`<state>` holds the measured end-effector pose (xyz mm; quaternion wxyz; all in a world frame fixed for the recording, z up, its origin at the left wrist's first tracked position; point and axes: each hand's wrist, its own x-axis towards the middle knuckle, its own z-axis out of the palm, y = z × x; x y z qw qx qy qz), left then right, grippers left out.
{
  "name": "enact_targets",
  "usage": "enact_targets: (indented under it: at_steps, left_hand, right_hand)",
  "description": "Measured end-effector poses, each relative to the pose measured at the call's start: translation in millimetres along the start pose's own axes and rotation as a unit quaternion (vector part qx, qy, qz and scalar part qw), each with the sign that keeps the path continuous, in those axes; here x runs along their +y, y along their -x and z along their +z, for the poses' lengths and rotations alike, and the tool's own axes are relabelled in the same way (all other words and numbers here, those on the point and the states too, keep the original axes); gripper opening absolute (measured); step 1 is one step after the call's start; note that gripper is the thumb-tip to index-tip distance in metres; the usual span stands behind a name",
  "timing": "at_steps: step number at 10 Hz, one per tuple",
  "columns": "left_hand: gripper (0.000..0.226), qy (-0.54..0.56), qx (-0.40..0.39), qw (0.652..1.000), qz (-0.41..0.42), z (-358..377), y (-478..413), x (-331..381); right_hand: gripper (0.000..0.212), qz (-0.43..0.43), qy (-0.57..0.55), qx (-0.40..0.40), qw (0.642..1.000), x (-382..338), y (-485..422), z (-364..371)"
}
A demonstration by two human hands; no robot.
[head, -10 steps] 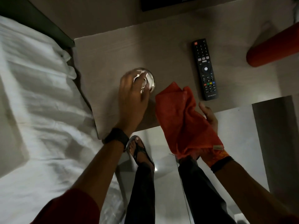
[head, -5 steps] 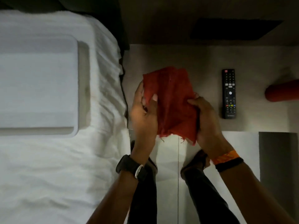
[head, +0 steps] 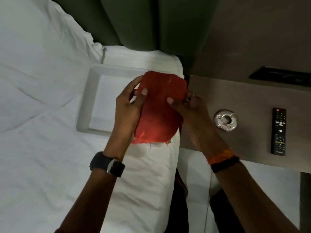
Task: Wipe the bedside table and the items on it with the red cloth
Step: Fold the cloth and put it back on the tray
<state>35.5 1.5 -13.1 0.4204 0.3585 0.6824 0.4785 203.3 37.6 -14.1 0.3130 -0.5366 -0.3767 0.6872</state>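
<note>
Both the left hand (head: 129, 106) and right hand (head: 190, 108) grip the red cloth (head: 159, 106), held up over the bed (head: 50, 148) edge, apparently being refolded; beyond, the ashtray (head: 225, 120) and remote (head: 278, 131) sit on the worktop (head: 244, 95), so wiping looks unfinished

The red cloth (head: 159, 108) covers the right part of the white tray (head: 87, 101) and most fingers of both hands. The button labels on the remote control (head: 278, 131) are too small to read. The dark panel (head: 282, 76) is cut by the right edge.
</note>
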Motion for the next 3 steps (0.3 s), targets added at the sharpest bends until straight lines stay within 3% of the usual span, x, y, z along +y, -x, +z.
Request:
enact_targets:
  at_steps: [1,2,3]
  left_hand:
    - [0.03,-0.041,0.026,0.999,-0.016,-12,-15,-21]
    - [0.034,-0.137,0.02,0.99,-0.026,-16,-25,-50]
    - [0.042,-0.221,0.004,0.975,0.006,-13,-25,-63]
  right_hand:
    - [0.052,-0.029,0.142,0.003,0.989,5,-18,20]
    - [0.054,-0.11,0.452,0.011,0.885,20,-34,36]
    - [0.057,-0.155,0.566,0.052,0.808,27,-38,33]
